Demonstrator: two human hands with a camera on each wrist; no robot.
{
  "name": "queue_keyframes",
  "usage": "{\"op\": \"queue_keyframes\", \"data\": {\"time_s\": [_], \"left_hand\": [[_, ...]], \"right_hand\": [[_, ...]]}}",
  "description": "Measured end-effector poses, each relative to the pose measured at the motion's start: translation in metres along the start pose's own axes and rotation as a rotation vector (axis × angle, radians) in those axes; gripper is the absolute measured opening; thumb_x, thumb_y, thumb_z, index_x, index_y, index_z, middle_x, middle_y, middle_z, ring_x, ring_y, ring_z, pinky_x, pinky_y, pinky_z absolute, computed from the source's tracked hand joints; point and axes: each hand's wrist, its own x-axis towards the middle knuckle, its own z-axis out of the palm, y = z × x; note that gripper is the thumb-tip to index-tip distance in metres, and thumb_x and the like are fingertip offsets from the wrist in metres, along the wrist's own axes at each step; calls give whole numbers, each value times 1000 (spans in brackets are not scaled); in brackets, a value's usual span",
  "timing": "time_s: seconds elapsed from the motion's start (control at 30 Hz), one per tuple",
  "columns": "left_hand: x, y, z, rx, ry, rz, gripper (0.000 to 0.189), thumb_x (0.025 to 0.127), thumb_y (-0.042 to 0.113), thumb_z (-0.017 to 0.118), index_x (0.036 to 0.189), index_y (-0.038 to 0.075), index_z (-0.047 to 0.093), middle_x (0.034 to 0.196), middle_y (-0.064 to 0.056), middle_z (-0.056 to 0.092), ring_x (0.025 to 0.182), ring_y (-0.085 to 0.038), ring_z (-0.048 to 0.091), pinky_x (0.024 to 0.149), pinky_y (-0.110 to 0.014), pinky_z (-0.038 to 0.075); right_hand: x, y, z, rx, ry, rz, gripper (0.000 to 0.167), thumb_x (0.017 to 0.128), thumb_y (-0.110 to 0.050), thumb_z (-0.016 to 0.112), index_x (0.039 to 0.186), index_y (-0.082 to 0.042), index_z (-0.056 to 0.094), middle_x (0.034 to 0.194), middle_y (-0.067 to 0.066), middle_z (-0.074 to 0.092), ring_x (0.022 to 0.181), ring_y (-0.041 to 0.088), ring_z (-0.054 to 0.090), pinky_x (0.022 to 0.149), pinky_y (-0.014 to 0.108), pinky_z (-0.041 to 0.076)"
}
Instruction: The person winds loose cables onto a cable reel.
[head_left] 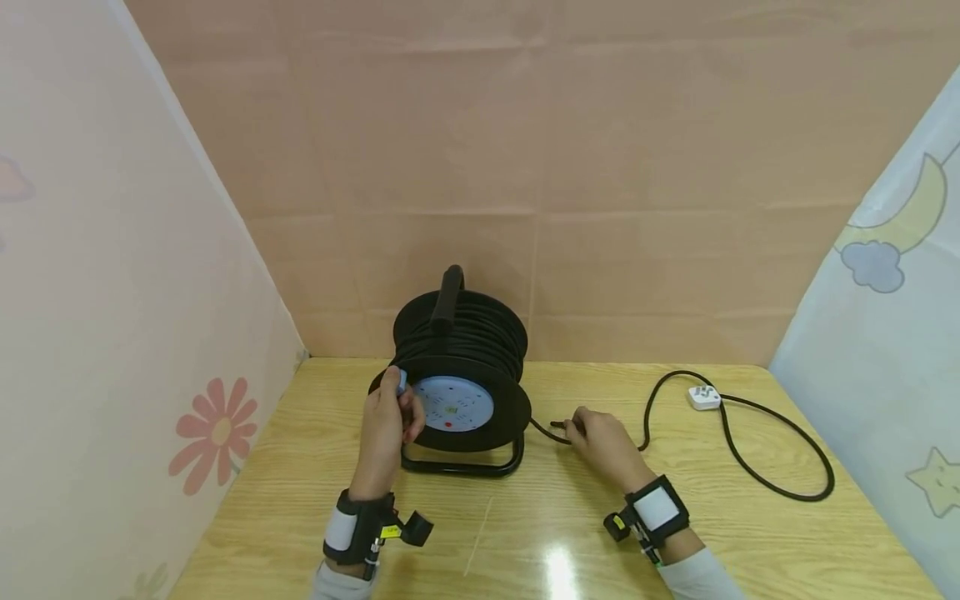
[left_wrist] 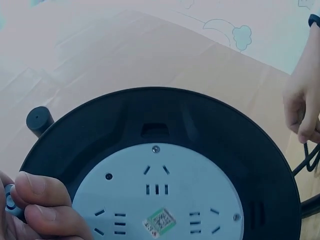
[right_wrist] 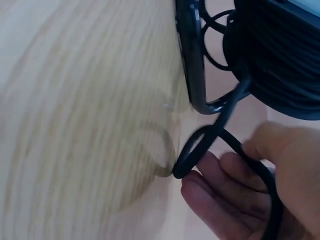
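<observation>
A black cable reel [head_left: 504, 429] stands on the table, wound with black cable and faced by a pale blue socket panel [head_left: 472, 404]. At the left of its front disc, my left hand [head_left: 385, 429] grips a small blue-grey crank knob [head_left: 402, 382], whose end shows between thumb and fingers in the left wrist view. My right hand [head_left: 606, 446], to the right of the reel, holds the loose cable [right_wrist: 267, 180] between thumb and fingers. A small loop of that cable sits just beyond the fingertips in the right wrist view.
The cable's free end curves across the right of the table [head_left: 585, 533] in a wide loop, with a white plug [head_left: 703, 397] beside it. A black carry handle [head_left: 445, 310] tops the reel, and a tube stand [head_left: 461, 471] supports it. A brown papered wall [head_left: 637, 208] rises behind.
</observation>
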Motion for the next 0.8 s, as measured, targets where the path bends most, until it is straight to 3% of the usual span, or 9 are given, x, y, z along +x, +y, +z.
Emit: {"op": "queue_keyframes", "data": {"time_s": [0.03,0.13,0.2,0.37,0.53,0.8], "left_hand": [[0,0,2,2,-5,8,57,117,47,33,72,13,38,50,3,44,43,-11,36,46,-26,27],[-1,1,6,3,-16,27,58,116,49,34,71,12,38,50,3,44,43,-11,37,47,-26,27],[-1,3,9,4,-27,37,59,116,49,34,71,12,38,50,3,45,43,-10,36,47,-25,28],[0,5,18,11,-73,66,60,117,49,33,70,11,38,49,2,44,43,-10,35,47,-24,30],[1,4,26,25,-107,79,61,116,51,32,70,11,38,50,3,44,45,-11,36,48,-24,32],[-3,6,38,95,-117,85,66,117,49,34,64,9,40,49,1,45,44,-11,34,47,-24,31]], "right_hand": [[0,0,1,-14,14,-11,10,106,-12,64,103,-3,68,66,-4,54,54,6,44,50,21,36],[2,0,1,-36,46,-32,22,109,-11,59,128,-2,65,65,-5,54,51,5,41,48,21,34],[2,1,1,-39,63,-49,28,110,-8,56,136,-2,63,67,-4,61,53,5,49,51,23,40],[-1,-1,1,61,54,-2,24,110,-1,52,129,0,67,96,9,77,82,16,75,69,29,60],[-2,3,1,214,24,98,29,113,1,43,135,6,60,116,22,72,88,24,78,74,27,63],[-2,6,3,339,16,157,29,113,2,39,135,9,57,116,27,70,89,29,79,74,28,64]]}}
